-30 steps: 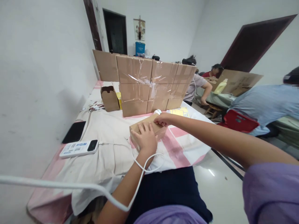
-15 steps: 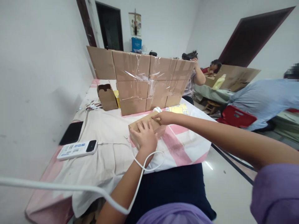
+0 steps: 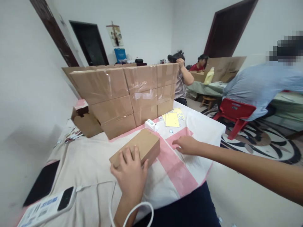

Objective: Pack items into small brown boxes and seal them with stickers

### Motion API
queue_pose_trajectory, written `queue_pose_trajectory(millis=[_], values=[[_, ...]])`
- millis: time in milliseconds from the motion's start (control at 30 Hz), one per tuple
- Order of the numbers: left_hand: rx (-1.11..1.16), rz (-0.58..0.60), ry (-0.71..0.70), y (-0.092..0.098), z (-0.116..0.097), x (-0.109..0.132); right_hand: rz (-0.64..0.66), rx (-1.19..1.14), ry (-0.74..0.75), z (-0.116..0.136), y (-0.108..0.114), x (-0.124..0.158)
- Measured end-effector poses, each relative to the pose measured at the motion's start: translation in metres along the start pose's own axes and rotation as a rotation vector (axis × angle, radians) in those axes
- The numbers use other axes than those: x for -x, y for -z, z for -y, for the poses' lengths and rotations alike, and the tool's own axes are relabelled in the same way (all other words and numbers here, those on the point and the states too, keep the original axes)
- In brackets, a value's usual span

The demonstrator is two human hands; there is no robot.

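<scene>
A closed brown cardboard box (image 3: pixel 139 143) lies on the cloth in front of me. My left hand (image 3: pixel 132 170) grips its near end, with fingers spread over the top and the thumb down the right side. Away from the box, to its right, my right hand (image 3: pixel 188 145) hovers above the pink and white cloth. Its fingers are loosely bent and apart, and nothing shows in them. Just behind the box sits a small white object (image 3: pixel 151 125). Yellow paper pieces (image 3: pixel 172 119) with small cutouts lie farther back.
Taped cardboard boxes (image 3: pixel 132 91) form a wall across the table, with an open carton (image 3: pixel 86 123) at its left. A dark tablet (image 3: pixel 42 183) and a white power bank (image 3: pixel 49 206) with a cable lie left. Other people sit beyond, one by a red chair (image 3: pixel 238 108).
My right hand has come off the box and moved right. The left hand stays on the box. The view has turned to the right.
</scene>
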State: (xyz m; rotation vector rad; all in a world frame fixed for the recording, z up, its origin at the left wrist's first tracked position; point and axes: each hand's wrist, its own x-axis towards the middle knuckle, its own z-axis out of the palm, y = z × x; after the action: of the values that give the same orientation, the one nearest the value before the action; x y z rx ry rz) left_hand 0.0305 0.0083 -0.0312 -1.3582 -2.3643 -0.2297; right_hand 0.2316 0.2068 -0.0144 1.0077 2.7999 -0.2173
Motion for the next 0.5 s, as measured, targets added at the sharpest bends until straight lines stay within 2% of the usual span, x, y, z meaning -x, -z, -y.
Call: queue_pose_trajectory(millis=[100,200,333,433,500], values=[[-0.034,-0.063,-0.019,-0.006,0.0,0.001,-0.125,-0.194,-0.21,-0.055,-0.015,-0.047],[-0.04,-0.095,-0.034,-0.008,-0.001,0.0,-0.128,-0.341,-0.253,-0.089,-0.024,-0.093],[-0.006,-0.131,-0.025,-0.009,-0.004,0.0,-0.088,-0.433,-0.188,-0.104,-0.03,-0.127],[-0.001,-0.141,0.002,-0.012,-0.002,-0.001,-0.141,-0.509,-0.145,-0.105,-0.031,-0.132],[-0.016,-0.135,-0.022,-0.015,0.006,-0.003,-0.224,-0.609,-0.117,-0.101,-0.034,-0.129]])
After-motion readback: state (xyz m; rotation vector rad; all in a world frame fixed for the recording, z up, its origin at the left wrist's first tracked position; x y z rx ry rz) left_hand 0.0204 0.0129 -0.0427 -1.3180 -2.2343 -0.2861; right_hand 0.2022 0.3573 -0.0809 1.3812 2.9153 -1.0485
